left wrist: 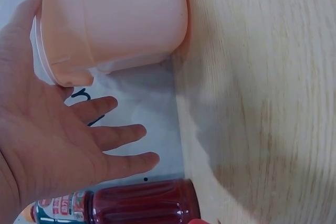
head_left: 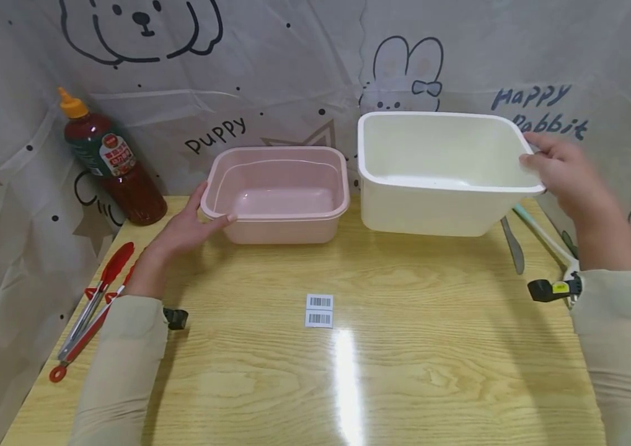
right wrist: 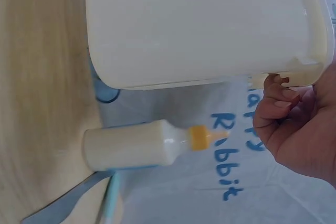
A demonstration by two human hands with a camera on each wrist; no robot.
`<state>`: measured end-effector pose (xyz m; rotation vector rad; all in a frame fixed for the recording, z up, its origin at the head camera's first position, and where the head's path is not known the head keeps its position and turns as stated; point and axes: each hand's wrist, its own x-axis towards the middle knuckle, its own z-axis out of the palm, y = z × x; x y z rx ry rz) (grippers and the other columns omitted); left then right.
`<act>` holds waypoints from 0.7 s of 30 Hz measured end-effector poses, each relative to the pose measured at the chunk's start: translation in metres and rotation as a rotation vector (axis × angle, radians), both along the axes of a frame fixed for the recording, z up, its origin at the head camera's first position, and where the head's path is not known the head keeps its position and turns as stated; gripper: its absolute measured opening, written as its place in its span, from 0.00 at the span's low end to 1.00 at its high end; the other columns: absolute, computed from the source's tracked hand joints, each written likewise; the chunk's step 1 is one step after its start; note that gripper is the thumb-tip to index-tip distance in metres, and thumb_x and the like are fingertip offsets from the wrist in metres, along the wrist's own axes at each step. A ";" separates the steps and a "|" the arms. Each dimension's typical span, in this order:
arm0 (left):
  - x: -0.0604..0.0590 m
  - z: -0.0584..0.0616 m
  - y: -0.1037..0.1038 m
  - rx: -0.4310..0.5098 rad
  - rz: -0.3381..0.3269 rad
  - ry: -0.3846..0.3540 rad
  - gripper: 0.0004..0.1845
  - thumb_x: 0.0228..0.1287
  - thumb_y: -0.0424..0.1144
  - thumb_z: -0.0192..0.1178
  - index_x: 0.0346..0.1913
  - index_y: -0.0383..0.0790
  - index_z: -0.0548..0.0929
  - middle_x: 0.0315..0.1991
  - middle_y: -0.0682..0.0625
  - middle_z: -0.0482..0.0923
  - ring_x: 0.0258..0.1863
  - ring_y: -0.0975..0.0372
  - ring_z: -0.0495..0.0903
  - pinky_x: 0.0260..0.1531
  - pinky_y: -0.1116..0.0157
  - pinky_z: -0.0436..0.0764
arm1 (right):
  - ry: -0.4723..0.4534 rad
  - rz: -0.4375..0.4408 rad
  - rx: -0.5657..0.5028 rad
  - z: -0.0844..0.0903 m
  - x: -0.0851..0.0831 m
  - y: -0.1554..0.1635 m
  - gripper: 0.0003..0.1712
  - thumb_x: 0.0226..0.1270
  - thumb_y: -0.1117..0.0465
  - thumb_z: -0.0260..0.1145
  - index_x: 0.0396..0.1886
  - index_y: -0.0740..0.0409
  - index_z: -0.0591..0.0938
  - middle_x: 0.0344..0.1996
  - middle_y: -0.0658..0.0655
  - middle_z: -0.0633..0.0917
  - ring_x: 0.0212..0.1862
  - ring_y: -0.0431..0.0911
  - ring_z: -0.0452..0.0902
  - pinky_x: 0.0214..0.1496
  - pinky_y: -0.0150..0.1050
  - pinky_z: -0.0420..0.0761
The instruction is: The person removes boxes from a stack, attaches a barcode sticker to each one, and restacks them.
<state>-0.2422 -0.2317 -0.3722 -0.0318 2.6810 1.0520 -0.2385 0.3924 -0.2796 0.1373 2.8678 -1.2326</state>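
At the back of the table stands a pale pink plastic tub. My left hand grips its left end, thumb along the front rim and index finger under the rim. The other three fingers are spread and straight, off the tub. To the right is a deeper cream-white plastic bin. My right hand holds the rim at its right end, fingers curled beneath it and thumb on top. Whether the bin's base touches the table cannot be told.
A red sauce bottle stands back left, with red-tipped tongs nearer. Behind the bin is a white bottle with a yellow nozzle. A grey knife-like tool and a mint-and-white handle lie right. Barcode labels sit mid-table.
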 end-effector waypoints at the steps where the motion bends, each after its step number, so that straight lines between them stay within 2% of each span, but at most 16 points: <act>1: 0.000 0.000 0.000 0.003 0.003 0.001 0.61 0.55 0.78 0.58 0.79 0.71 0.27 0.82 0.36 0.44 0.77 0.33 0.52 0.69 0.28 0.54 | 0.005 0.009 0.002 -0.004 0.000 0.000 0.36 0.82 0.45 0.45 0.83 0.49 0.51 0.42 0.36 0.78 0.39 0.34 0.79 0.44 0.25 0.75; 5: 0.000 -0.002 0.000 0.008 0.012 0.006 0.61 0.56 0.77 0.58 0.79 0.71 0.27 0.83 0.38 0.42 0.78 0.33 0.51 0.69 0.27 0.53 | 0.010 0.034 -0.002 -0.019 -0.002 0.000 0.36 0.83 0.46 0.44 0.83 0.51 0.50 0.41 0.38 0.78 0.39 0.35 0.77 0.43 0.24 0.74; 13: 0.000 -0.004 0.003 0.044 0.019 0.018 0.57 0.61 0.72 0.60 0.78 0.74 0.28 0.84 0.42 0.40 0.78 0.34 0.50 0.68 0.26 0.53 | 0.031 0.049 0.001 -0.042 -0.010 -0.001 0.37 0.83 0.48 0.45 0.82 0.59 0.50 0.37 0.45 0.77 0.31 0.37 0.77 0.34 0.28 0.79; 17: 0.000 -0.005 0.002 0.063 0.024 0.016 0.58 0.61 0.72 0.60 0.78 0.73 0.27 0.84 0.44 0.38 0.79 0.34 0.47 0.68 0.25 0.52 | 0.035 0.037 -0.003 -0.052 -0.015 -0.002 0.37 0.83 0.49 0.45 0.82 0.59 0.51 0.36 0.44 0.78 0.30 0.36 0.78 0.34 0.29 0.80; 21: -0.001 -0.008 0.001 0.078 0.027 0.009 0.59 0.58 0.74 0.60 0.78 0.74 0.27 0.84 0.46 0.36 0.80 0.35 0.45 0.68 0.25 0.50 | -0.007 0.004 -0.002 -0.062 -0.018 -0.003 0.37 0.83 0.47 0.44 0.83 0.55 0.49 0.42 0.54 0.79 0.31 0.36 0.78 0.35 0.30 0.80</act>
